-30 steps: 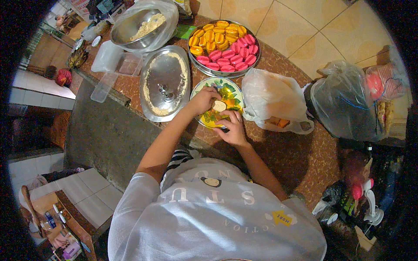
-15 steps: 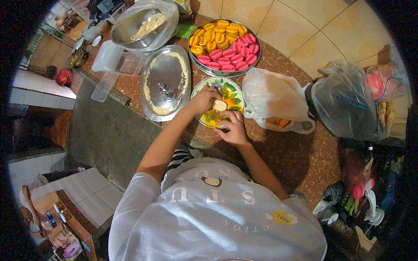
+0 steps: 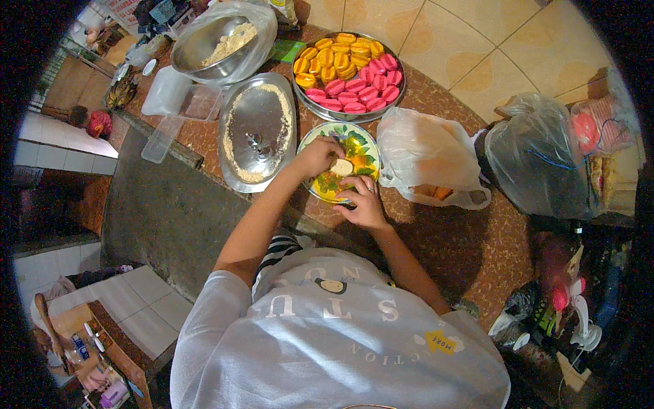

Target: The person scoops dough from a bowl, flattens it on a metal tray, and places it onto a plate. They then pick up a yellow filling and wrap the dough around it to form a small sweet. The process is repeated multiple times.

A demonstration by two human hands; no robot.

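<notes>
Just above the floral yellow-and-green plate (image 3: 368,142), my left hand (image 3: 319,157) has its fingers closed on a small oval with a pale, crumbly-looking face (image 3: 341,167). A thin dark rim shows along that oval's right side; whether it is a mould or the edge of the piece, I cannot tell. My right hand (image 3: 366,205) is close below it, fingers curved towards its lower edge and thumb held apart. Behind the plate, a round metal tray (image 3: 402,92) bears several yellow-wrapped sweets (image 3: 340,53) and several pink-wrapped sweets (image 3: 364,89).
Left of the plate lies an upturned oval metal lid (image 3: 255,160) with pale powder round its edge. Beyond it, a metal bowl (image 3: 194,51) in clear plastic holds more powder. Plastic containers (image 3: 180,95) sit at left. A white plastic bag (image 3: 429,150) stands close on the right.
The view has shifted very slightly. My hands stay over the plate with the pale oval, which is tilted a little differently, its dark rim showing more.
</notes>
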